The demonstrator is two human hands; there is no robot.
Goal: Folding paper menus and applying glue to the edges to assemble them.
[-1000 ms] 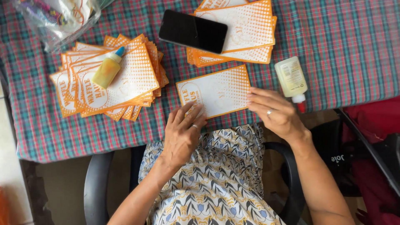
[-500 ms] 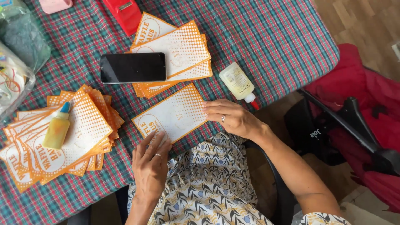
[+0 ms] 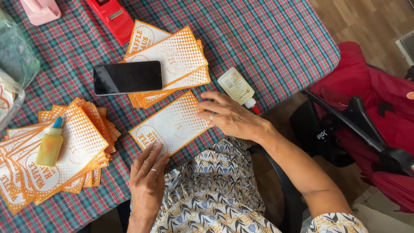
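A single orange-and-white paper sleeve [image 3: 170, 126] lies flat near the front edge of the plaid-covered table [image 3: 276, 39]. My left hand [image 3: 147, 181] rests flat, its fingertips on the sleeve's near left corner. My right hand [image 3: 226, 115], with a ring on it, presses flat on the sleeve's right end. Neither hand grips anything. A pale glue bottle with a red tip [image 3: 238, 88] lies just beyond my right hand.
A stack of sleeves [image 3: 181, 56] lies behind, a black phone [image 3: 128, 77] on it. A fanned stack [image 3: 73, 151] at left carries a yellow bottle [image 3: 50, 143]. Red tape dispenser [image 3: 111, 17], pink object [image 3: 40, 9], plastic bags [image 3: 13, 69] at back left. Red stroller [image 3: 371, 112] at right.
The view has swung right and tilted. My left hand has slid back toward the table's edge; my right hand has moved further onto the sleeve's right end.
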